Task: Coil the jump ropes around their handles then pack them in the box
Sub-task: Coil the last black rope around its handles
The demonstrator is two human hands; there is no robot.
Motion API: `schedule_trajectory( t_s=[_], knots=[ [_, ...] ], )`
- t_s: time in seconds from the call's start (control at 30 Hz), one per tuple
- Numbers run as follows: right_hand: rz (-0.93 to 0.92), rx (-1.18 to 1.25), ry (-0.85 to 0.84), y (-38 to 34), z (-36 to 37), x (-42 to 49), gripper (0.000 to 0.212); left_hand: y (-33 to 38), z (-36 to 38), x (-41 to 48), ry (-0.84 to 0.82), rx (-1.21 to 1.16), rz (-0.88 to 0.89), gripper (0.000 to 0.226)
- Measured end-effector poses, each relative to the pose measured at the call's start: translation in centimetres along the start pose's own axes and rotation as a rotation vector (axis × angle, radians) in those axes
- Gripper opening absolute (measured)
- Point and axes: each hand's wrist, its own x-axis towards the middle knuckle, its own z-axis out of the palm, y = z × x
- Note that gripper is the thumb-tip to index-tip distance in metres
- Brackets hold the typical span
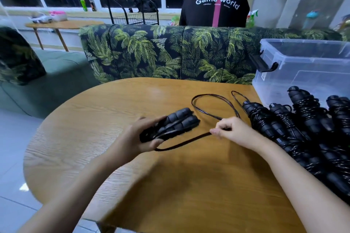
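Note:
My left hand (138, 138) grips a pair of black foam jump rope handles (178, 121) held side by side above the wooden table (170, 185). Their thin black rope (208, 98) runs out in a loose loop across the table. My right hand (233, 130) pinches this rope a short way right of the handles. A pile of several coiled jump ropes (303, 128) lies at the table's right side. The clear plastic box (306, 70) stands behind that pile at the far right; nothing shows inside it.
A sofa with a palm-leaf print (170, 53) backs onto the table's far edge. A person in a black shirt (216, 5) stands behind it, facing away. A second small table (62, 24) is at the far left. The box has a black latch (263, 64) on its left end.

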Motion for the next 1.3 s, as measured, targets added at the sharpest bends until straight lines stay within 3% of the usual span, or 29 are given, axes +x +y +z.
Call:
schedule_trajectory(
  t_s=[0.13,0.2,0.27,0.5,0.63,0.77,0.93,1.03,1.1,1.13,1.23,1.3],
  knots=[
    [0.066,0.005,-0.059,-2.6,-1.1,2.5,0.045,3.6,0.3,-0.7,-0.179,0.167,0.071,0.09],
    [0.078,-0.039,0.001,-4.5,-1.0,4.2,0.042,5.5,1.3,-0.4,-0.297,0.337,0.024,0.11],
    [0.051,-0.058,0.1,-6.7,-0.4,5.4,0.043,6.3,2.6,0.0,-0.358,0.49,-0.055,0.114],
    [-0.168,-0.169,0.276,-12.4,3.0,0.9,0.031,2.6,3.6,1.4,-0.118,0.597,-0.307,0.12],
    [-0.179,-0.196,0.365,-11.1,5.1,-3.1,0.034,3.0,2.9,1.7,0.084,0.678,-0.108,0.106],
    [-0.218,-0.16,0.406,-10.1,6.4,-5.0,0.04,2.5,3.5,1.6,0.136,0.559,-0.084,0.086],
    [-0.052,0.096,0.323,-8.8,6.4,-5.1,0.016,3.1,3.5,1.9,0.211,0.303,-0.191,0.077],
    [0.037,0.291,0.182,-9.0,5.8,-4.7,0.03,4.3,3.2,1.8,0.204,0.129,-0.223,0.048],
    [0.088,0.38,0.151,-9.2,5.6,-4.4,0.04,5.0,3.1,1.7,0.182,-0.044,-0.267,0.042],
    [0.116,0.426,0.157,-9.3,5.5,-4.3,0.037,5.2,3.1,1.6,0.167,-0.105,-0.296,0.045],
    [0.173,0.536,0.192,-9.3,5.5,-3.8,0.017,5.9,2.5,1.5,0.135,-0.192,-0.352,0.087],
    [0.174,0.578,0.212,-9.2,5.7,-3.4,0.015,6.1,2.3,1.4,0.097,-0.217,-0.36,0.086]
  ],
)
